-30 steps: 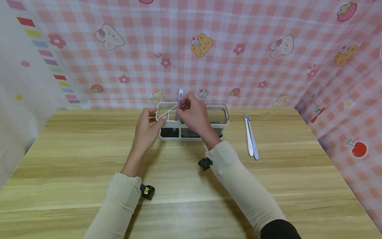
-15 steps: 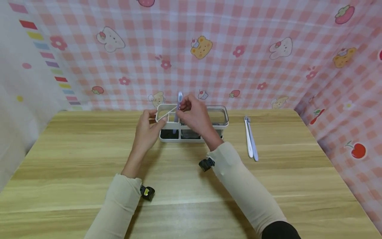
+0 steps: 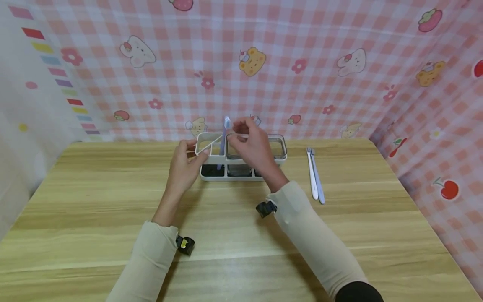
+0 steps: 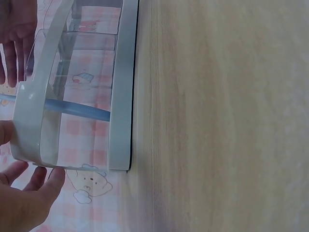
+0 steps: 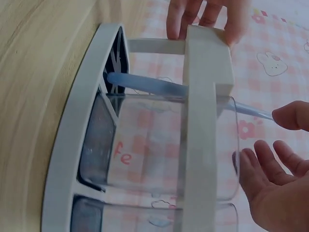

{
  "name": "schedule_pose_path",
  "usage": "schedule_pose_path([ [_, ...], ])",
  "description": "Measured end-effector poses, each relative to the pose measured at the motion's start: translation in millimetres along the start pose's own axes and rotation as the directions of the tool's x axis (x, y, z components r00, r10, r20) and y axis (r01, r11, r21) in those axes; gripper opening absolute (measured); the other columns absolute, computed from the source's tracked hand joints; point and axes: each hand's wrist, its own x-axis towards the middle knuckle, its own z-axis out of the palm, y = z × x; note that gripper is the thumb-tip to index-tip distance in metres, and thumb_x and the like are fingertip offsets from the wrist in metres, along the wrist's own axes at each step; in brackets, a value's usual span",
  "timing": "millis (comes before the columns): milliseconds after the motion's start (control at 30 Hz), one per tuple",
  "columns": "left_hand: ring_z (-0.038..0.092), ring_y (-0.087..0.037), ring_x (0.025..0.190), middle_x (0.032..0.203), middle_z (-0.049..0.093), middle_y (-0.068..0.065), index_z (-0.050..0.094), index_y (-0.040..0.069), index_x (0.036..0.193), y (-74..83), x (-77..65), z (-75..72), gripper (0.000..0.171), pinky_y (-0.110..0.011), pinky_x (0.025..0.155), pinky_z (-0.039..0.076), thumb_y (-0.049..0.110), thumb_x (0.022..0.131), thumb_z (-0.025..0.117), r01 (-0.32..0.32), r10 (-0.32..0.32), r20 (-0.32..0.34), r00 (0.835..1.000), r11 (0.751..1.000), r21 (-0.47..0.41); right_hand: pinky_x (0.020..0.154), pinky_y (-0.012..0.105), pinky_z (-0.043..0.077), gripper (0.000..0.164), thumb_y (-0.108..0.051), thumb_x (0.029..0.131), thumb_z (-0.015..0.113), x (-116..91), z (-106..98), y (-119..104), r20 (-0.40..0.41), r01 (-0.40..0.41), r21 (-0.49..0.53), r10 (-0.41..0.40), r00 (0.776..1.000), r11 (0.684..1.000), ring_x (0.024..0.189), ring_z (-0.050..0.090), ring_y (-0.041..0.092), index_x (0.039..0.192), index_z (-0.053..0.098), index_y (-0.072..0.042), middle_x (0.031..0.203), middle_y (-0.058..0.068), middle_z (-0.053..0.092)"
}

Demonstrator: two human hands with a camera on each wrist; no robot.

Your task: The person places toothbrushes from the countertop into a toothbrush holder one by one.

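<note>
A white toothbrush holder (image 3: pixel 217 160) stands at the back of the table. My left hand (image 3: pixel 184 165) grips its left end at the top rim, with the thumb at the front and fingers behind. One purple toothbrush (image 3: pixel 224 140) is upright in the left section, bristles up; its lower end reaches the dark base in the right wrist view. My right hand (image 3: pixel 253 144) is just right of the brush head, thumb and fingers spread apart. In the right wrist view the right thumb (image 5: pixel 294 115) overlaps the upper end of the brush, while the other fingers stay apart from it.
Clear cups (image 5: pixel 149 145) fill the holder's other sections. To its right, a white toothbrush (image 3: pixel 313 180) and another purple toothbrush (image 3: pixel 319 184) lie side by side on the wooden table (image 3: pixel 234 243). A pink checked cloth (image 3: pixel 211 42) hangs behind.
My right hand has let go of the purple toothbrush and moved slightly right, its fingers opening. The brush stays standing in the holder. My left hand keeps its grip.
</note>
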Motion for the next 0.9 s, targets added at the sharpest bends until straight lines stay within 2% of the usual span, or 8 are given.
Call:
schedule_pose_path([
  [133, 0.055, -0.034, 0.114, 0.128, 0.053, -0.026, 0.049, -0.008, 0.133, -1.1, 0.0, -0.7, 0.047, -0.042, 0.101, 0.051, 0.015, 0.096, 0.068, 0.004, -0.004, -0.003, 1.000, 1.000, 0.002, 0.108, 0.038, 0.047, 0.038, -0.019, 0.098, 0.068, -2.0, -5.4, -0.9, 0.001, 0.034, -0.040, -0.034, 0.999, 0.999, 0.127, 0.055, 0.026, 0.130, 0.057, -0.004, 0.132, 0.011, 0.060],
  [300, 0.056, -0.034, 0.114, 0.128, 0.054, -0.024, 0.049, -0.008, 0.133, -1.1, -0.3, -1.3, 0.047, -0.041, 0.100, 0.052, 0.015, 0.097, 0.067, 0.009, -0.009, -0.001, 1.000, 1.000, 0.007, 0.113, 0.041, 0.041, 0.045, -0.021, 0.098, 0.066, -7.9, -13.7, 3.1, 0.029, 0.064, -0.149, -0.061, 0.998, 0.987, 0.135, 0.048, 0.023, 0.140, 0.056, -0.006, 0.143, 0.008, 0.057],
  [467, 0.055, -0.033, 0.113, 0.127, 0.054, -0.024, 0.049, -0.008, 0.133, -0.6, 0.3, -0.4, 0.046, -0.041, 0.100, 0.052, 0.015, 0.097, 0.067, 0.003, -0.003, 0.001, 1.000, 1.000, 0.001, 0.116, 0.044, 0.036, 0.052, -0.019, 0.097, 0.063, -15.7, -24.7, 7.5, 0.062, 0.101, -0.249, -0.088, 0.994, 0.963, 0.144, 0.038, 0.022, 0.146, 0.053, -0.008, 0.153, 0.008, 0.047],
  [633, 0.055, -0.033, 0.113, 0.127, 0.054, -0.025, 0.049, -0.008, 0.132, -0.4, 0.9, 0.1, 0.047, -0.041, 0.100, 0.052, 0.015, 0.096, 0.067, 0.004, -0.004, 0.004, 1.000, 1.000, -0.001, 0.119, 0.045, 0.031, 0.052, -0.017, 0.097, 0.064, -18.3, -33.9, 13.4, 0.077, 0.148, -0.352, -0.129, 0.989, 0.924, 0.146, 0.034, 0.026, 0.146, 0.051, -0.002, 0.158, 0.011, 0.041],
  [767, 0.055, -0.033, 0.114, 0.127, 0.054, -0.025, 0.050, -0.008, 0.132, -0.3, 0.6, -0.3, 0.046, -0.041, 0.100, 0.052, 0.015, 0.096, 0.067, 0.004, -0.004, 0.003, 1.000, 1.000, -0.003, 0.121, 0.048, 0.025, 0.053, -0.019, 0.099, 0.063, -19.7, -40.0, 16.2, 0.084, 0.138, -0.412, -0.113, 0.990, 0.901, 0.149, 0.028, 0.028, 0.147, 0.050, -0.003, 0.160, 0.011, 0.037],
  [900, 0.055, -0.033, 0.114, 0.127, 0.054, -0.025, 0.049, -0.008, 0.132, -0.1, 0.2, -0.3, 0.046, -0.041, 0.100, 0.052, 0.014, 0.096, 0.067, 0.000, 0.000, 0.004, 1.000, 1.000, -0.007, 0.122, 0.052, 0.022, 0.054, -0.022, 0.099, 0.063, -20.9, -46.8, 17.3, 0.088, 0.107, -0.435, -0.076, 0.993, 0.894, 0.152, 0.021, 0.030, 0.149, 0.049, -0.005, 0.163, 0.014, 0.030],
])
